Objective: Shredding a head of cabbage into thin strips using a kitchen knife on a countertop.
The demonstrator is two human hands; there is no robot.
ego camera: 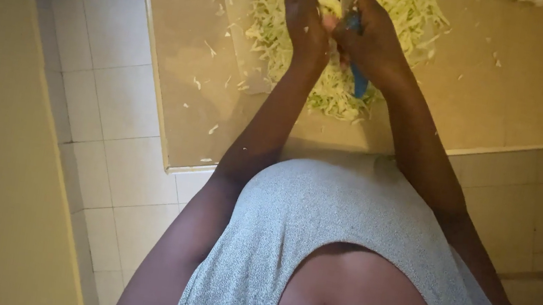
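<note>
pale shredded cabbage (337,91) beneath both hands (335,23)

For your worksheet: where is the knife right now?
The knife is top centre in the head view, in the right hand, above the shredded cabbage, beside the left hand.

No packages, labels, signs or screens are visible anywhere around the hands.

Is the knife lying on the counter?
No, the right hand holds the blue-handled knife above the shredded cabbage.
</note>
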